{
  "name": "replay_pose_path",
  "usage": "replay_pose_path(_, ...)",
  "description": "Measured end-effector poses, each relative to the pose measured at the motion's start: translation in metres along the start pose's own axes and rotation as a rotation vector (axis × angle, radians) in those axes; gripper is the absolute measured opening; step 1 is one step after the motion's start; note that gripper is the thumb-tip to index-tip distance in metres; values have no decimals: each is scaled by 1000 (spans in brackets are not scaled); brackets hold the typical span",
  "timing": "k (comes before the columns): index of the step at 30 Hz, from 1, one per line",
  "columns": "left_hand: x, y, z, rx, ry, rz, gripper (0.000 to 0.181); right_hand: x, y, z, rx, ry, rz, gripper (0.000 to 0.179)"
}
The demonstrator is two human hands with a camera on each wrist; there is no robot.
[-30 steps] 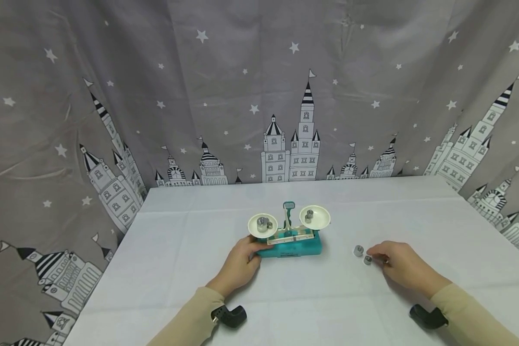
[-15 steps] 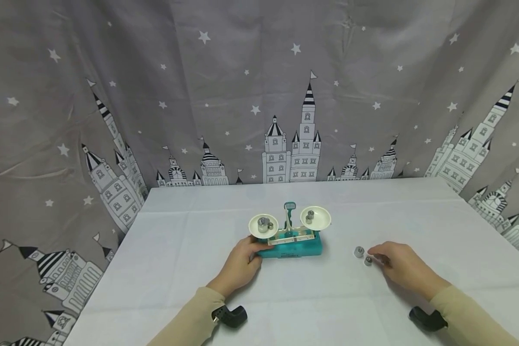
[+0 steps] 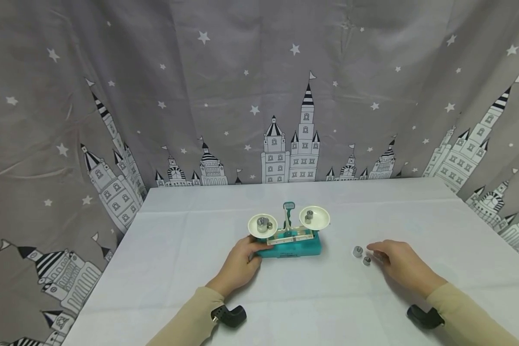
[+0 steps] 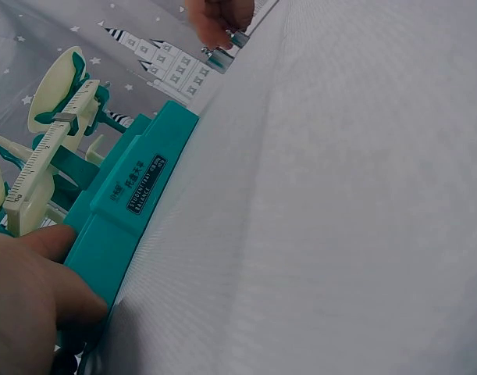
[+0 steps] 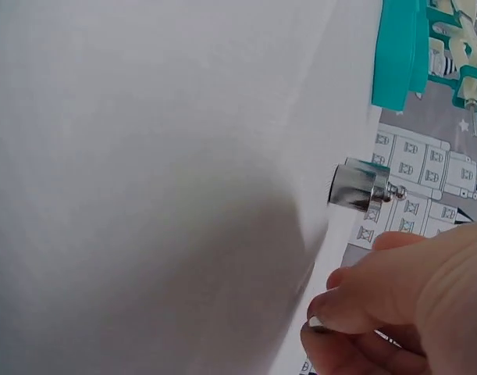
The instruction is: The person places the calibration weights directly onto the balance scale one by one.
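A teal balance scale [image 3: 291, 247] with two cream pans stands on the table. My left hand [image 3: 239, 266] grips the left end of its base; in the left wrist view, a thumb and finger [image 4: 78, 301] lie against the teal body. The left pan [image 3: 252, 230] sits lower and bears a large metal weight [image 3: 262, 224] beside smaller metal. Two small weights [image 3: 308, 217] are in the raised right pan [image 3: 322, 218]. My right hand [image 3: 398, 264], fingers curled, pinches a small metal weight [image 5: 315, 322], mostly hidden by the fingertips.
Two metal weights stand on the white tablecloth [image 3: 190, 250] just left of my right hand: a larger one [image 3: 357, 251] and a smaller one [image 3: 366, 261]. Behind the table hangs a grey curtain [image 3: 225, 86] with castles and stars.
The right hand has shifted only slightly, and a glint seen under its fingers a second ago no longer shows from the head. The left hand and balance scale stay put.
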State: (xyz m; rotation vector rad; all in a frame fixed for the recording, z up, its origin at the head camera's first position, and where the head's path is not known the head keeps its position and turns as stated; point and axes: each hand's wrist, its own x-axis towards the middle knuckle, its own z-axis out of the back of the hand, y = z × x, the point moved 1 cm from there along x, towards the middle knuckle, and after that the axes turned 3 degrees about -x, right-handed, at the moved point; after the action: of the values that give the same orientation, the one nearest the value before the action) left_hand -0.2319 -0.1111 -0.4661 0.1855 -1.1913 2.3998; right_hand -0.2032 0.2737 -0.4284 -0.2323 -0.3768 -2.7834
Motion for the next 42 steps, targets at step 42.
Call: replay_pose_path(42,0,1,0,6,6,-2,37,20,21,26,298,-273,-91,18)
